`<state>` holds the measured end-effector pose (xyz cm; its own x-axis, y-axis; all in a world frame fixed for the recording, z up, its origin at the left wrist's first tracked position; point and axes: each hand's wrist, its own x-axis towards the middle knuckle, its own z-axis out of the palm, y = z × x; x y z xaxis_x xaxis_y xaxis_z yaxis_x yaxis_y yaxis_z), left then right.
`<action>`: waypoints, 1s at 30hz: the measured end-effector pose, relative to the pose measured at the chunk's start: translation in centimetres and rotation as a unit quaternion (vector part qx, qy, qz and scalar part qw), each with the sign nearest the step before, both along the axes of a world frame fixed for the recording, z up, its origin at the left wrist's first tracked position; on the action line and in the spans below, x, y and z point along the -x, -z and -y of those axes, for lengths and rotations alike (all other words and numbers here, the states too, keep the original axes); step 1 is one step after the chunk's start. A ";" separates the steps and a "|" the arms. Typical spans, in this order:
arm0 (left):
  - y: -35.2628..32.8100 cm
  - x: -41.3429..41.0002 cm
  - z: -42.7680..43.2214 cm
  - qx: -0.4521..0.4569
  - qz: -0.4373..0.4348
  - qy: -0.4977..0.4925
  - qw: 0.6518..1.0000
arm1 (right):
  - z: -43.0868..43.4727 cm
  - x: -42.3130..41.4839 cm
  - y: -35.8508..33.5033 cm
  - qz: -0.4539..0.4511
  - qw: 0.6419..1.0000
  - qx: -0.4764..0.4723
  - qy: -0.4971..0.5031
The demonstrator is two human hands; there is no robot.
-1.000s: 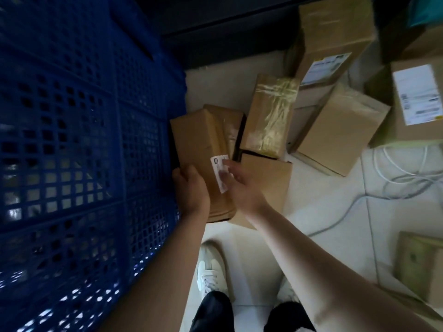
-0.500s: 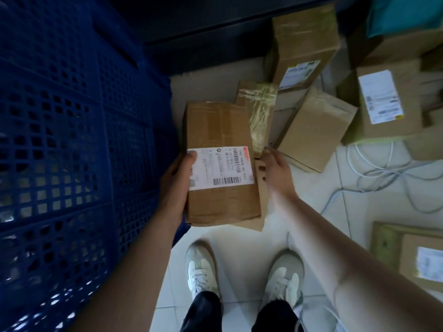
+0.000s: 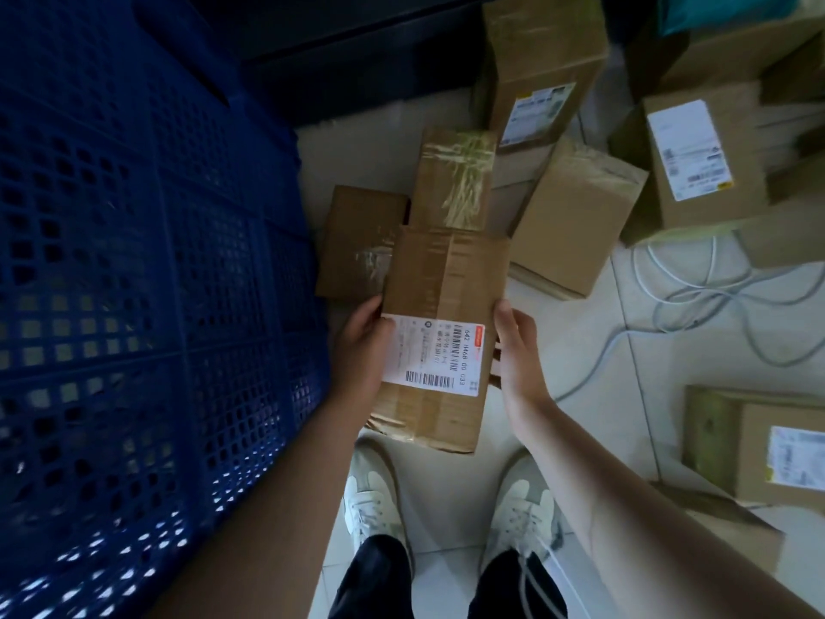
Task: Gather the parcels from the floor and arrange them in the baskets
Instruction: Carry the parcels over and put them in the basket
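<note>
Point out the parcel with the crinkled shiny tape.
The taped parcel sits at upper centre of the head view, just beyond the held parcel, right of the blue basket.

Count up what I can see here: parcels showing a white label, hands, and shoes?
Parcels showing a white label: 4
Hands: 2, left hand and right hand, both gripping one labelled parcel
White shoes: 2
Total: 8
</note>
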<state>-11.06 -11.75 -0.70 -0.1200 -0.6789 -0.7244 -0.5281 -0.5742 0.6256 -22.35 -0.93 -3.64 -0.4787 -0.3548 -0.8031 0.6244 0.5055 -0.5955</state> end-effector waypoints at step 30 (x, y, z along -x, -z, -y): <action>0.9 -1.1 -0.7 -0.047 -0.050 -0.135 0.988 | 1.8 0.6 -1.8 -0.129 0.977 -0.084 -0.144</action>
